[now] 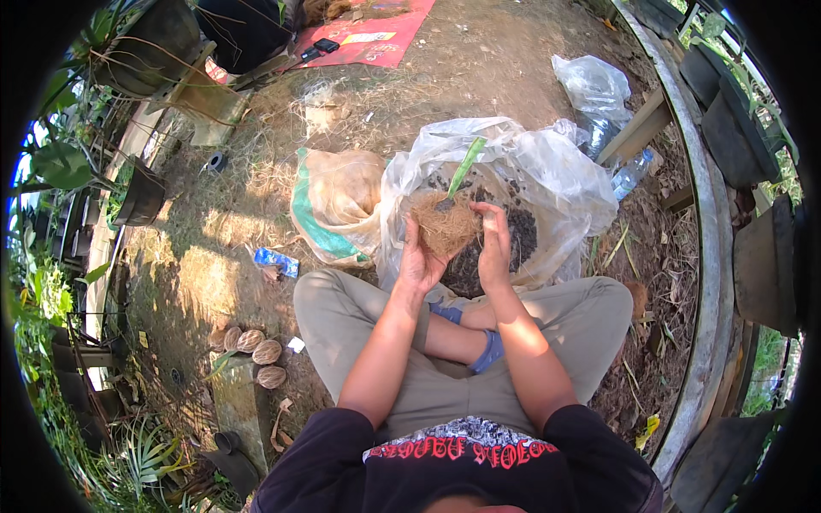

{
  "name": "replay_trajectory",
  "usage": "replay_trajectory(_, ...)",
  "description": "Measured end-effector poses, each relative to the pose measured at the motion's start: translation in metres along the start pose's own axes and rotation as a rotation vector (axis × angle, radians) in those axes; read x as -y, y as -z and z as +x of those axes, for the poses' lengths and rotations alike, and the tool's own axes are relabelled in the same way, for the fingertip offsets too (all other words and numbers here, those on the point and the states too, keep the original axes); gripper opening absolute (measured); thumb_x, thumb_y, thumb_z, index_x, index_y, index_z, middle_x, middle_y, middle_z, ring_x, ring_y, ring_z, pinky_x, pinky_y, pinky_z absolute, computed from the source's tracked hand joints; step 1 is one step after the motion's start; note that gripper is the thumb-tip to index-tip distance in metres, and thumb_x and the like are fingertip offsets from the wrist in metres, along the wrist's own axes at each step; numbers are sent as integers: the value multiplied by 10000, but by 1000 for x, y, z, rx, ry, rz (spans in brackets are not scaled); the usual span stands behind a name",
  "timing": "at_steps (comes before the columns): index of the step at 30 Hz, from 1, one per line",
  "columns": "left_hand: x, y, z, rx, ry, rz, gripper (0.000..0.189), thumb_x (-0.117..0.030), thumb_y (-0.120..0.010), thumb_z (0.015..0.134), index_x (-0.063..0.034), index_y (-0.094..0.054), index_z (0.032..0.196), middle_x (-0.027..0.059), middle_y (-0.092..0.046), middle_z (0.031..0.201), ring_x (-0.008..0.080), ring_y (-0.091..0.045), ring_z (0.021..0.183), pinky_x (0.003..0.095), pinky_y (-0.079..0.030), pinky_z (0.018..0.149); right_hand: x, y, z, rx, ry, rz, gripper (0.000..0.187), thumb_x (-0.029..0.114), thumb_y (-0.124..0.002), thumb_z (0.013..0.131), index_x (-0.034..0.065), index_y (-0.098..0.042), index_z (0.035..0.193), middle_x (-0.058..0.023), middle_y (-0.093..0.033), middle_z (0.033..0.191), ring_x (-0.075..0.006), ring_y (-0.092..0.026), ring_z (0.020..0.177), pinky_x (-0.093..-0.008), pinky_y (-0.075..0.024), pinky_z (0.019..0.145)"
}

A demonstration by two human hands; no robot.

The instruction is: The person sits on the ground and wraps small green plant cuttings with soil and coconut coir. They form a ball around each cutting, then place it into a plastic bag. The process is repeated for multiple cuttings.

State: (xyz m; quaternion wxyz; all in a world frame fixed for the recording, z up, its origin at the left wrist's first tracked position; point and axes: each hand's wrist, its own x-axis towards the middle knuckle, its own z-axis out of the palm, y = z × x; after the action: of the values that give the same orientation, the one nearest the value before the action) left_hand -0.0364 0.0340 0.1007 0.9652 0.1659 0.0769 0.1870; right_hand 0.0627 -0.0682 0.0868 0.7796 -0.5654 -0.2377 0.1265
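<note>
A clump of brown coconut fibre (442, 234) sits between my hands over an opened clear plastic bag (564, 192). From dark material at its top rises a single thick green leaf (466, 165), tilted to the right. My left hand (420, 260) cups the clump from the left and below. On the other side, my right hand (495, 247) has its fingertips against the upper right edge. Dark, crumbly potting soil (521, 234) lies in the bag beneath. Left of it stands a pale mesh sack (343, 199) with a green band.
Several twine-wrapped fibre balls (266, 351) lie at left by a block (240, 404). A blue packet (276, 261) and a black roll (216, 162) are on the ground. A person in dark clothing (247, 32) is beside a red sheet (365, 42). Plastic bottles (632, 173) lie right.
</note>
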Motion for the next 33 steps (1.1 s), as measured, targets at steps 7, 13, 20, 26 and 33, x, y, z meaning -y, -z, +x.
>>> replay_trajectory(7,-6,19,7,53,65,255,717,6,-434,856,-56,-346,1565,163,-463,1526,317,-475,1408,519,-431,1163,18,41,26,58,-75,-326,257,207,-714,966,35,-743,1155,-60,-692,1094,-113,-619,845,-278,-498,758)
replay_trajectory(13,12,30,16,-64,103,275,823,74,-374,749,-18,-329,1566,177,-444,1538,343,-463,1413,527,-402,1186,24,48,24,77,-132,-379,224,198,-713,966,41,-753,1121,-55,-749,970,-83,-630,771,-285,-517,745)
replay_trajectory(20,13,71,21,-74,-4,9,620,39,-459,822,22,-470,1441,166,-564,1419,323,-545,1323,507,-426,1161,26,47,17,200,-173,-640,509,251,-913,747,49,-710,1168,-107,-750,1017,-188,-716,867,-318,-566,761)
replay_trajectory(26,14,88,21,-10,19,-137,505,-118,-522,884,-15,-547,1377,153,-596,1395,306,-575,1273,495,-411,1143,27,41,13,241,-273,-471,517,203,-927,710,39,-689,1139,-97,-727,955,-177,-684,829,-318,-556,764)
replay_trajectory(33,16,39,4,54,74,-269,635,-459,-549,964,-95,-482,1480,110,-504,1516,302,-451,1398,493,-310,1203,43,23,7,189,-168,-553,515,180,-916,714,40,-680,1150,-114,-731,948,-205,-693,815,-339,-557,761)
